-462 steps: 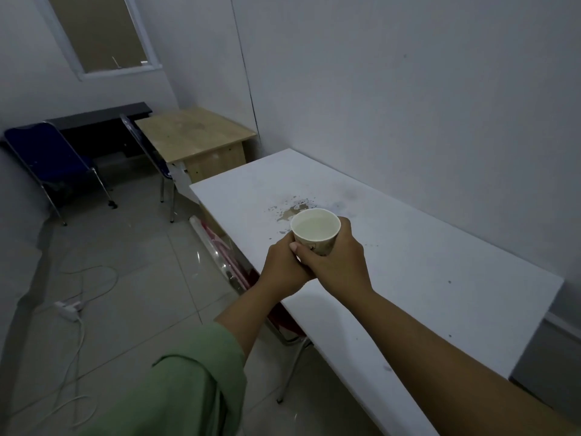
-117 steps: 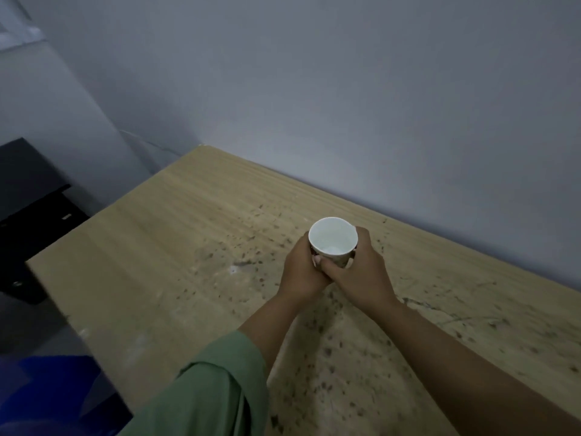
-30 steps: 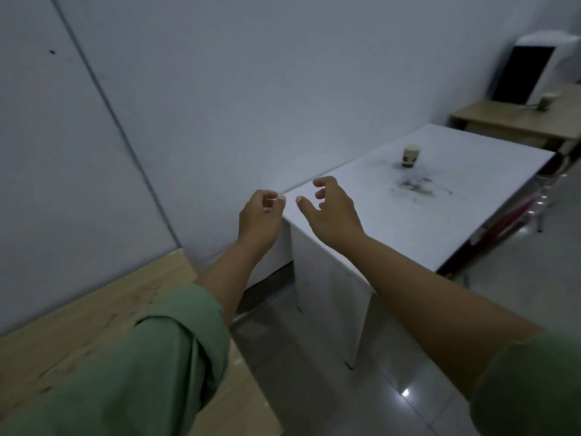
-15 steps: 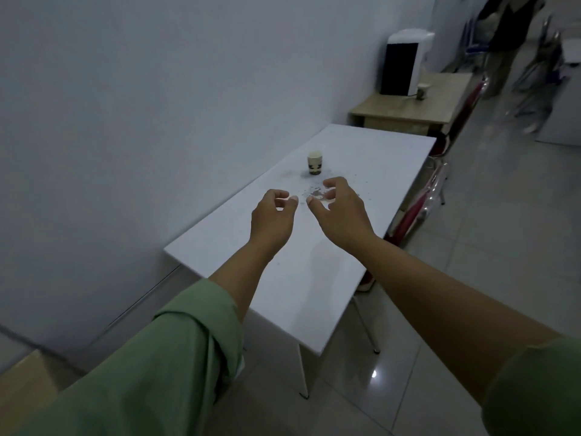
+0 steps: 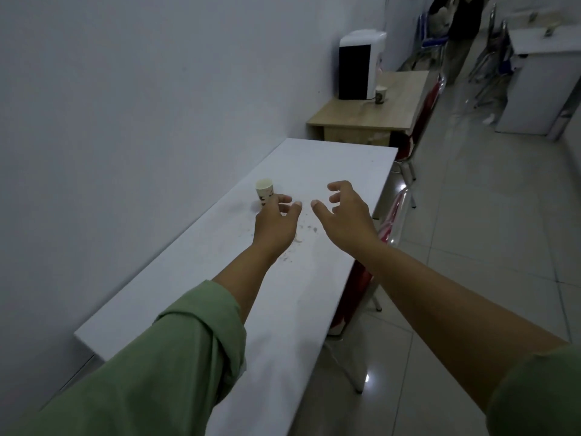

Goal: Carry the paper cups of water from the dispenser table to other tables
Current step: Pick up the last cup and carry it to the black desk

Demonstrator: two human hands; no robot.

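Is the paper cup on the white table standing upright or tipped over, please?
Upright: the paper cup stands on the white table with its open rim facing up, just beyond the left hand.

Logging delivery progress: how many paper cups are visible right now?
2: one paper cup on the white table, one cup beside the dispenser. Others may be out of view.

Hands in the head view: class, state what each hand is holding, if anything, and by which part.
Nothing is held. The left hand and right hand are both open and empty above the white table; the nearer paper cup stands there ungripped.
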